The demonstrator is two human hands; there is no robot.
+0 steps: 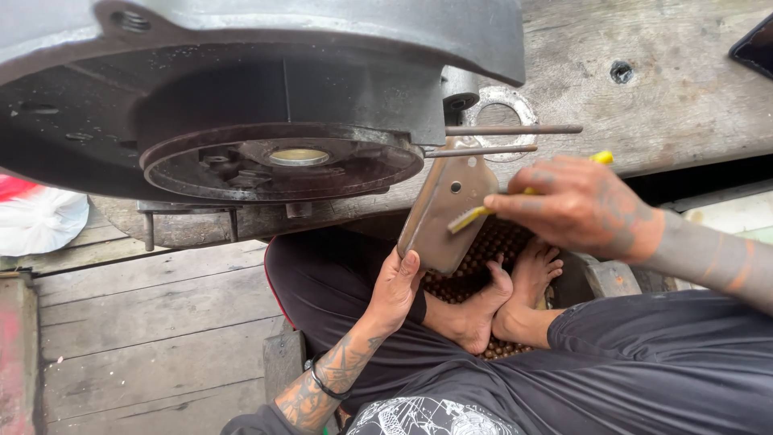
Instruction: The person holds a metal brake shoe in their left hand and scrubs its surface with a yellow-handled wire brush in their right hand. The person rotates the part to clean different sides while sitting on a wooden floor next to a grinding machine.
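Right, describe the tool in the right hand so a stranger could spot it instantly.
Find the big dark engine casing on the wooden bench. Below its right edge, the left hand props a flat metal plate. The yellow-handled brush crosses it in the right hand, the only yellow thing there.

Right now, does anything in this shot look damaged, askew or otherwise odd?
Nothing looks broken or spilled. The left hand holds a flat metal plate tilted under the big dark machine housing, while the right hand works a yellow brush across it. The wooden bench is weathered and grimy, but no part looks askew.
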